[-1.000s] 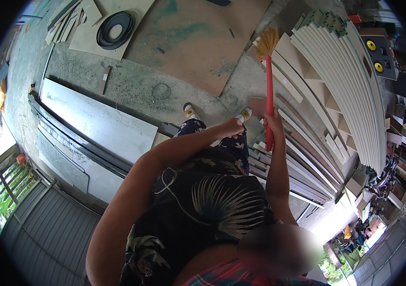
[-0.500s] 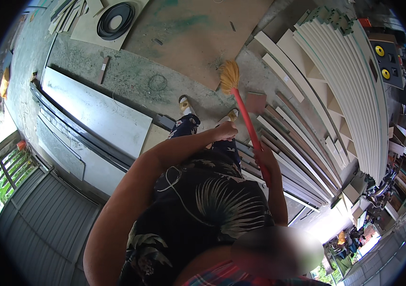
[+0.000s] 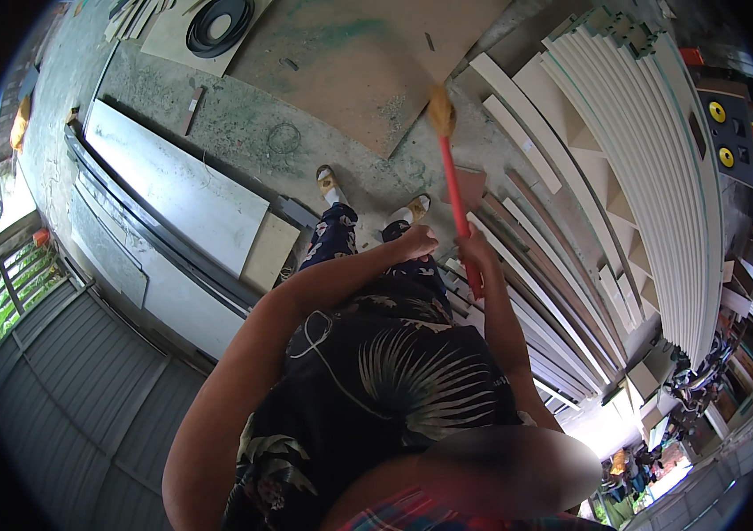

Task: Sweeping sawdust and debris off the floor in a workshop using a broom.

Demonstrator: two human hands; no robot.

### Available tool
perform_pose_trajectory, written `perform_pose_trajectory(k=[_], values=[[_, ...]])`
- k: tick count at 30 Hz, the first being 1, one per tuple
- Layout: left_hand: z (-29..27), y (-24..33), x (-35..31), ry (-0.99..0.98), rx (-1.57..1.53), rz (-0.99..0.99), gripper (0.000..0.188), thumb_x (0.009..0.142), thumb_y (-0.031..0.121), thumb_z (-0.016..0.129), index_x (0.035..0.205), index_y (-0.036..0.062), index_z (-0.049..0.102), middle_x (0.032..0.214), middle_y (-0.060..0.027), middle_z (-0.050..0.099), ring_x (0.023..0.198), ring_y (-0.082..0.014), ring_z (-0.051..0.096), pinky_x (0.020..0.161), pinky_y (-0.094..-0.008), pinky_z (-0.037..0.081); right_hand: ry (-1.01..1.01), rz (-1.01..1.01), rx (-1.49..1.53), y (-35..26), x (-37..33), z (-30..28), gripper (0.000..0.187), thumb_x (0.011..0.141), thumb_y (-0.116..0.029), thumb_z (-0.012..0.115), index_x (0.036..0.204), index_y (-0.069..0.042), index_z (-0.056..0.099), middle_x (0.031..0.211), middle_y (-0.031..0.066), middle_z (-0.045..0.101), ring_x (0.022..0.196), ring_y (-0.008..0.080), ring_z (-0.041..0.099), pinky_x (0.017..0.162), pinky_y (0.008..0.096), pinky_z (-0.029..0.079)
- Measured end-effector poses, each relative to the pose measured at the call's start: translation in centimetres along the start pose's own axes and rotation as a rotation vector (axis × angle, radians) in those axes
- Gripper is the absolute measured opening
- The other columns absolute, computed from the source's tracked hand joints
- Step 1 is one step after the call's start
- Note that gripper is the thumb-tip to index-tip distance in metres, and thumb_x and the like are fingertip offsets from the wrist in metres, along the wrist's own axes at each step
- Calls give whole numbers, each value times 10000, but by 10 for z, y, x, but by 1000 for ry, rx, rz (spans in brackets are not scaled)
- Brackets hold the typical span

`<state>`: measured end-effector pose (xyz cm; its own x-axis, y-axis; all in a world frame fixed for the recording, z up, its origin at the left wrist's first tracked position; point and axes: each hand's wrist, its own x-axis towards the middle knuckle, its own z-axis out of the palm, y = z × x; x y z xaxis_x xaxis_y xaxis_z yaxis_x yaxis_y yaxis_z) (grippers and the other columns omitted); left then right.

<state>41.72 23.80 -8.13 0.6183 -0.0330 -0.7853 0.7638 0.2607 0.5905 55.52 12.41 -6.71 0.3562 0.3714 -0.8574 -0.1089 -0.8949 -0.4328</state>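
Note:
My right hand (image 3: pixel 477 248) is wrapped round the lower part of a broom's red handle (image 3: pixel 454 188). The broom's yellow bristles (image 3: pixel 441 113) point away from me, close to the corner of a large brown board (image 3: pixel 323 80) on the floor, and are slightly blurred. Closed into a fist, my left hand (image 3: pixel 418 241) is in front of my body, left of the handle and apart from it. Nothing sticks out of that fist. Small debris (image 3: pixel 390 108) is scattered on the board near the bristles.
Long strips (image 3: pixel 562 283) lie on the floor to my right, beside a tall stack of pale panels (image 3: pixel 651 177). Left of my feet lies a white sheet (image 3: pixel 177 186) with dark rails along it. A black coil (image 3: pixel 219 26) and a thin wire ring (image 3: pixel 284 138) are farther ahead.
The broom has moved a little away from me and to the right, and its bristles have swung upward in view. My right hand went forward with it. My left fist stays nearly in place.

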Motion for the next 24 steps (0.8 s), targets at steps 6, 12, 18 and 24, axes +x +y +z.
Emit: perform_pose_trajectory(k=[6, 12, 18, 24], values=[[10, -33, 37, 67, 331, 302, 154, 737, 164, 496, 708, 25, 557, 699, -59, 597, 552, -144, 599, 417, -247, 436, -285, -67, -107, 48, -60, 5, 414, 716, -100, 518, 1115, -52, 418, 643, 67, 513, 428, 130, 465, 376, 272, 393], [17, 5, 6, 95, -74, 20, 178, 728, 179, 501, 656, 28, 562, 658, -53, 593, 545, -137, 598, 419, -249, 438, -241, 91, -105, 0, -147, -47, 492, 730, -89, 513, 1201, -95, 372, 636, 37, 491, 465, 104, 472, 404, 249, 404], [12, -19, 15, 111, -95, 22, 175, 717, 179, 508, 669, 31, 588, 644, -58, 598, 517, -131, 590, 402, -247, 429, -87, 96, -209, -8, -133, -49, 571, 730, -73, 500, 1259, -101, 284, 588, 51, 478, 435, 143, 486, 374, 287, 416], [0, -59, 27, 258, 13, 181, 147, 704, 139, 509, 693, 21, 596, 682, -73, 607, 534, -150, 594, 439, -248, 446, -340, -2, -307, -19, -63, 28, 407, 712, -79, 543, 1090, -29, 401, 629, 89, 520, 452, 170, 518, 412, 315, 446]])
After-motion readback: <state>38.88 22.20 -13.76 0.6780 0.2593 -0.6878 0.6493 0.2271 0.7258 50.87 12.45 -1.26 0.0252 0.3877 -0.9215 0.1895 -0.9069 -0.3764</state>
